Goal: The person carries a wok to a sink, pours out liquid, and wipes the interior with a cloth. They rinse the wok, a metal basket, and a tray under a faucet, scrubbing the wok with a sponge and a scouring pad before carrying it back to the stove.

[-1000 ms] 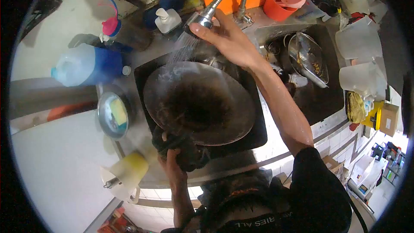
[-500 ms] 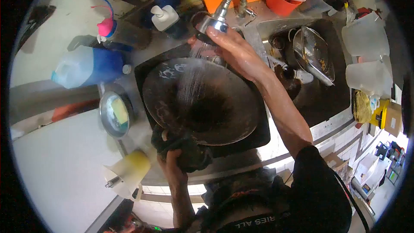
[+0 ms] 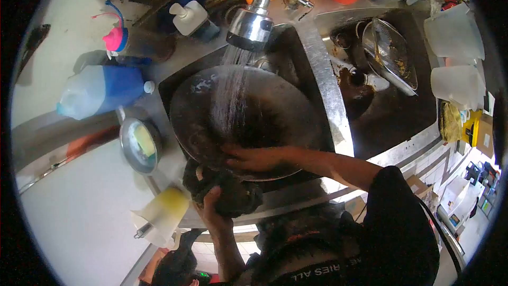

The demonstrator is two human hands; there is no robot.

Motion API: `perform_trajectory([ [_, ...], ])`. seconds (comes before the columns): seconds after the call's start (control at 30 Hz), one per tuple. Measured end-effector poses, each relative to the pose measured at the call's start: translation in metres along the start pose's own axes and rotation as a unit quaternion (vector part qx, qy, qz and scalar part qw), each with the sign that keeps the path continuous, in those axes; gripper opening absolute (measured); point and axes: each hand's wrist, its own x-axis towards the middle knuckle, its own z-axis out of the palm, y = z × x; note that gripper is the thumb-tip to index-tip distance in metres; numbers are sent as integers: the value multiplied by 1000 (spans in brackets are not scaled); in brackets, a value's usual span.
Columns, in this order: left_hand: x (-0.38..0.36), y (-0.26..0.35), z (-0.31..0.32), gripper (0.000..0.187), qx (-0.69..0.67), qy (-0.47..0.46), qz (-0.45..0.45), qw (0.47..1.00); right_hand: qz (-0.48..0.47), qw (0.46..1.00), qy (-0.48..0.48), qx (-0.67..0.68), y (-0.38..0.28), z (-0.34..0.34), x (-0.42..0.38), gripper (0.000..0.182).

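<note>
A large dark wok (image 3: 280, 100) rests tilted over the left sink basin. Water falls into it from a chrome spray tap (image 3: 250, 29) hanging above its far rim. My left hand (image 3: 212, 204) grips a dark, bunched cloth (image 3: 235, 193) at the wok's near-left edge, its thumb on top; the wok's handle seems hidden under the cloth. Inside the near part of the wok, my right hand (image 3: 259, 160) lies with fingers stretched out against the surface, holding nothing.
In the right basin (image 3: 389, 122) lie a wire strainer (image 3: 394, 55) and other metal ware. To the left stand a blue-liquid jug (image 3: 106, 90), a small pan with a sponge (image 3: 140, 143) and a yellowish pitcher (image 3: 164, 212). A pump bottle (image 3: 193, 18) stands behind. Part of another person (image 3: 177, 257) shows below.
My right hand has let go of the spray tap and moved down into the near side of the wok. The tap keeps running. My left hand stays on the cloth.
</note>
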Motion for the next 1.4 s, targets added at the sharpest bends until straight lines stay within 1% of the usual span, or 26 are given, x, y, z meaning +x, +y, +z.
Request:
perform_trajectory([
  [0.07, -4, 6, 8, 64, 30, -16, 23, 999, -49, 999, -23, 4, 10, 14, 21, 74],
  [0.13, -6, 8, 9, 62, 33, 17, 5, 999, -138, 988, -14, 65, 20, 26, 36, 69],
  [0.17, -4, 7, 9, 62, 30, 18, 5, 999, -137, 988, -15, 63, 27, 23, 39, 69],
  [0.27, -5, 2, 4, 58, 18, 18, 5, 1000, -65, 996, -21, -51, 62, 14, 39, 63],
  [0.33, -5, -2, -1, 54, 39, 60, -35, 997, -20, 991, -29, -132, 91, 4, 38, 59],
  [0.37, -4, -5, -5, 54, 35, 63, -34, 997, 12, 951, -57, -305, 113, -4, 30, 56],
  [0.4, -3, -9, -11, 56, 45, 39, -35, 998, 43, 879, -83, -467, 138, -11, 24, 52],
  [0.43, -1, -14, -17, 59, 55, 17, -38, 998, 42, 879, -87, -468, 167, -16, 29, 52],
  [0.5, -2, -27, -27, 60, 57, 69, -57, 994, 273, 855, -11, -441, 211, -24, 41, 72],
  [0.53, -1, -33, -30, 61, 58, 117, -76, 989, 276, 854, -14, -440, 201, -29, 41, 72],
  [0.6, 2, -38, -35, 61, 59, 123, -91, 987, 229, 897, 102, -364, 173, -36, 34, 67],
  [0.63, 5, -40, -39, 61, 61, 124, -100, 985, 234, 895, 98, -367, 151, -42, 33, 67],
  [0.7, 14, -52, -56, 54, 52, 103, -101, 988, 185, 961, 127, -159, 104, -50, 31, 62],
  [0.73, 19, -60, -65, 47, 46, 81, -95, 991, 192, 960, 121, -162, 79, -53, 25, 62],
  [0.77, 20, -67, -76, 47, 40, 85, -101, 990, 167, 936, 297, -88, 53, -56, 22, 58],
  [0.8, 21, -75, -86, 40, 92, 74, -89, 989, 133, 877, 462, -13, 32, -59, 20, 54],
  [0.83, 21, -81, -96, 34, 142, 65, -77, 985, -20, 846, 504, 174, 22, -68, 16, 54],
  [0.87, 23, -85, -101, 34, 134, 73, -79, 985, -170, 762, 515, 354, 8, -80, 8, 54],
  [0.9, 28, -88, -104, 30, 121, 77, -86, 986, -158, 735, 536, 384, -40, -90, 3, 63],
  [0.97, 36, -99, -121, 27, 99, 94, -98, 986, -241, 733, 522, 364, -79, -102, -6, 71],
  [1.03, 46, -111, -140, 27, 156, 53, -102, 981, -248, 796, 464, 300, -129, -109, -3, 74],
  [1.1, 44, -107, -132, 27, 106, 76, -103, 986, -241, 818, 473, 221, -157, -113, 2, 71],
  [1.13, 45, -105, -130, 28, 76, 82, -112, 987, -238, 824, 464, 221, -168, -114, 4, 63],
  [1.23, 46, -111, -137, 31, 48, 96, -140, 984, -188, 841, 489, 134, -165, -116, -4, 55],
  [1.27, 47, -111, -137, 33, 55, 100, -158, 981, -177, 835, 485, 192, -165, -111, -8, 49],
  [1.4, 38, -114, -132, 37, 19, 100, -154, 983, -148, 843, 495, 151, -151, -116, -45, 49],
])
